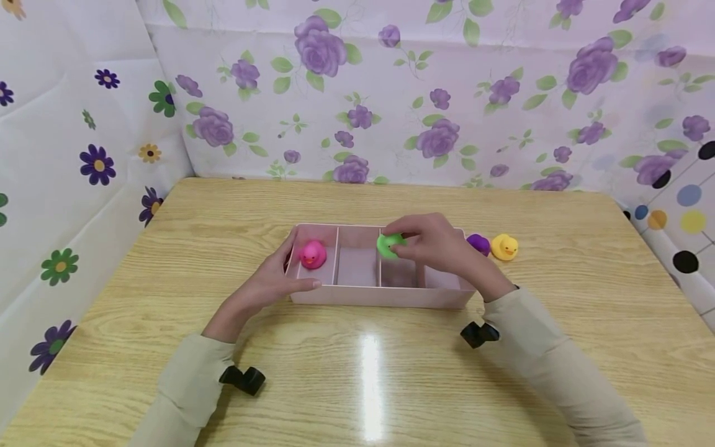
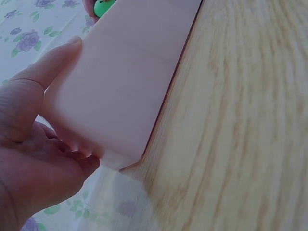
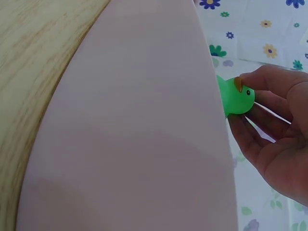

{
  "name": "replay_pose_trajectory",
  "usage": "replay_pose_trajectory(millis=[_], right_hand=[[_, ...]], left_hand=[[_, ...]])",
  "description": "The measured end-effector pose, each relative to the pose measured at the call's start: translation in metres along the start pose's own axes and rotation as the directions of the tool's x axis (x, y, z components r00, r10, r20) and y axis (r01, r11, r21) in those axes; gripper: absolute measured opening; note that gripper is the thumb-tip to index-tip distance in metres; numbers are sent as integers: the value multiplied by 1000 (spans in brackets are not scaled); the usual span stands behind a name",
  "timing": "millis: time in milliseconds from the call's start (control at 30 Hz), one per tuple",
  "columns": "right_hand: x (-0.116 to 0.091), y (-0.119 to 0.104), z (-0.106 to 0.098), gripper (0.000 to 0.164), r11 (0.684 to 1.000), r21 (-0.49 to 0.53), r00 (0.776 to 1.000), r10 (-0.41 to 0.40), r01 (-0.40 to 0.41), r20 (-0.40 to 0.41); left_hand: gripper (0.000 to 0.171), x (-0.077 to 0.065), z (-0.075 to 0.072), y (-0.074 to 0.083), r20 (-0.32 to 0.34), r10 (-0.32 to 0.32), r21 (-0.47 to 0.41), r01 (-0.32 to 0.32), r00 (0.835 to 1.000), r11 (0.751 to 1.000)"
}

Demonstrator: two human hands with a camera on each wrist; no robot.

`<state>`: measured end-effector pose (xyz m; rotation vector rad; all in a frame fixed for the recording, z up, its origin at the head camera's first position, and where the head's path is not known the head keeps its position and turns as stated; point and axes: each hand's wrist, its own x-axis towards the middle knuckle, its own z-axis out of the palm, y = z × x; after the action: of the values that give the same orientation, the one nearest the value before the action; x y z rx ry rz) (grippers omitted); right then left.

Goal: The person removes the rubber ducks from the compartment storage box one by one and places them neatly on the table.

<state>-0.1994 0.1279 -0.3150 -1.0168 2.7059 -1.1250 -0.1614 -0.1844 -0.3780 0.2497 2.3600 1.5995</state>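
One green duck [image 1: 387,246] is confirmed pinched in my right hand [image 1: 431,243]; my left hand [image 1: 269,276] (fingers curled) grips the box [image 1: 385,297] near a pink duck [image 1: 313,255] inside.

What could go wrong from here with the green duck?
The green duck could catch on the divider it overlaps in the head view if the right hand lets go there. Withdrawing, that hand might bump the purple duck or yellow duck beyond the box's right end. The left hand, gripping the left end, might shift the box.
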Motion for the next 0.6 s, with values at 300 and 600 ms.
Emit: replay_pose_trajectory(millis=[300,600], right_hand=[[-12,10,-4,27,1000,-15,1000,7,-7,13],[-22,20,-16,26,998,-9,998,61,-61,-14]], left_hand=[[117,-1,1,0,-4,-1,9,1,1000,1000],[116,-1,0,0,-5,9,21,-9,1000,1000]])
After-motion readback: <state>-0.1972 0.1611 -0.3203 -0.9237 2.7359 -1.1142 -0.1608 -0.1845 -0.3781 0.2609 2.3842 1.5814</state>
